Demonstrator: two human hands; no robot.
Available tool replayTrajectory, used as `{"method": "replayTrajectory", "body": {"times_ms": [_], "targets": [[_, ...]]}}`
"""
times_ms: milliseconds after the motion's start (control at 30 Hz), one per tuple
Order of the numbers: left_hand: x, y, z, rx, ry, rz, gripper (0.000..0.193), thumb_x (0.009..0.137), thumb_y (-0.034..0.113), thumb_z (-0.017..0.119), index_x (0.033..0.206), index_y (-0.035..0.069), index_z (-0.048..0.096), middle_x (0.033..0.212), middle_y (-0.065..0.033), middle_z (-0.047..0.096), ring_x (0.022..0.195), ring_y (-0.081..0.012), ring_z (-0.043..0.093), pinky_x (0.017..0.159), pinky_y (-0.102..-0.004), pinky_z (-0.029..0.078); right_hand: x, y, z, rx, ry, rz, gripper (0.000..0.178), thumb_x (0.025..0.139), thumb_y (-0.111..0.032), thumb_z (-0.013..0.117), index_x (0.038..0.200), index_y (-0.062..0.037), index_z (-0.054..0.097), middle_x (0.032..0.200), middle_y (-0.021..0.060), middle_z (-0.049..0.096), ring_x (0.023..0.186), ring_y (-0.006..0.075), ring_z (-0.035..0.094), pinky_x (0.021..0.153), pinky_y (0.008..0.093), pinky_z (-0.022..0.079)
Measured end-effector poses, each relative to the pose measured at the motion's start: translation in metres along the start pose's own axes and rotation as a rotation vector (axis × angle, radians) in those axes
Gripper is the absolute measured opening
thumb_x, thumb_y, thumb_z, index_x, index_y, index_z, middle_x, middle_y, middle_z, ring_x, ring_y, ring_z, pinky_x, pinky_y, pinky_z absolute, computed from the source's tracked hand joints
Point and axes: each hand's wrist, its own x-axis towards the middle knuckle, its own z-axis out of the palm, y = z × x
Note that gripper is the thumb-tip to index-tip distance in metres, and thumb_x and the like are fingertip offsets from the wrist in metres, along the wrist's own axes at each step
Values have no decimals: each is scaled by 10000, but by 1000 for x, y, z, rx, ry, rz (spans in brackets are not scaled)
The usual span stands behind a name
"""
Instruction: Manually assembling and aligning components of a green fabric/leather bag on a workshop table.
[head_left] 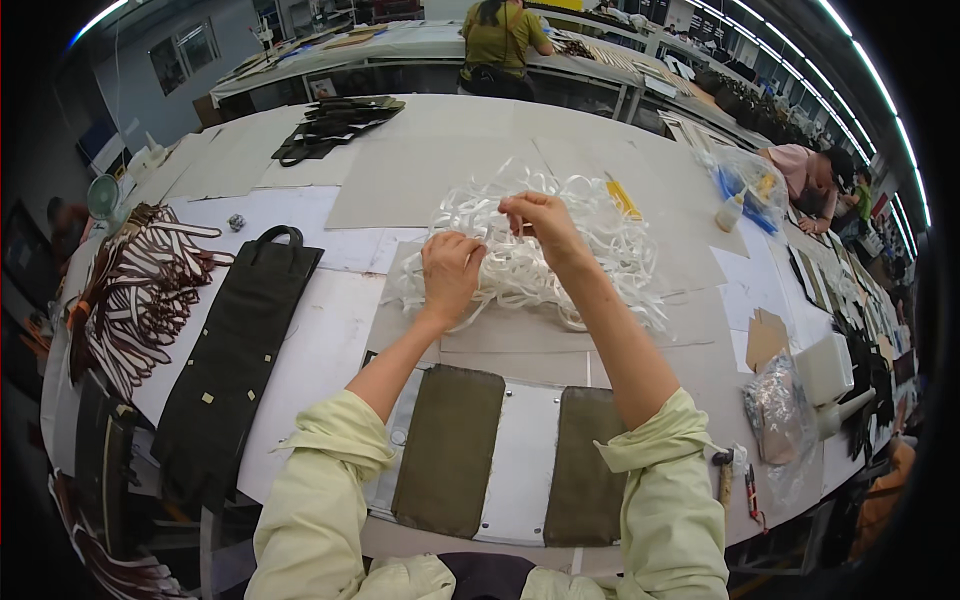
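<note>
A tangled heap of white ribbon strips (pixel 600 240) lies in the middle of the table. My left hand (pixel 452 275) is at its left side, fingers pinched together at the end of a white strip. Higher and to the right, my right hand (pixel 545 225) is raised over the heap, with thumb and fingertips closed on a strip of the white ribbon. Below my hands lies a flat piece with a dark olive fabric panel (pixel 450 450) on the left, a white middle section (pixel 522 460) with small metal studs, and another olive panel (pixel 585 465) partly behind my right sleeve.
On the left lie a long black bag piece (pixel 235 360) with a handle and a bundle of brown-and-white straps (pixel 140 290). Black pieces (pixel 335 125) are stacked at the back. A yellow cutter (pixel 622 198), a hammer (pixel 724 478) and a plastic bag (pixel 780 410) sit rightward. Other people work beyond.
</note>
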Motion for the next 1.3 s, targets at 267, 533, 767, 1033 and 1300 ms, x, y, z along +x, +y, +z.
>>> {"method": "replayTrajectory", "body": {"times_ms": [267,533,767,1033,1300], "targets": [[-3,-18,-15,210,-74,308,47,886,75,672,858,56,704,1105,-94,715,1365,-271,538,1169,-498,347,-21,-85,-95,644,126,-107,147,931,-162,744,921,-37,668,645,-52,466,572,80,424,488,240,298],[6,3,-31,319,30,712,41,885,58,679,908,88,666,1477,-69,559,1490,-227,407,1276,-558,197,-51,-127,-145,806,249,-149,180,953,-146,742,965,9,653,673,-33,477,592,89,416,503,242,302],[27,55,-70,-126,0,451,32,946,85,665,930,58,657,1176,-66,716,1064,-211,692,1055,-440,498,-80,-122,-200,851,419,-243,145,961,-116,711,981,13,648,711,-18,491,614,110,440,505,258,321],[92,44,-144,-1287,-342,-430,204,958,180,588,818,51,661,921,-83,685,565,-62,417,613,-219,386,-107,-56,-190,592,402,-138,171,977,-210,727,961,-65,638,686,-44,523,596,89,467,504,243,350],[52,66,-147,-1552,-362,-590,232,914,173,572,720,47,560,923,-117,661,738,-169,556,724,-276,455,-148,-10,-186,-1215,656,-274,96,924,-142,729,921,-54,692,858,70,672,833,234,629,743,355,499]]}}
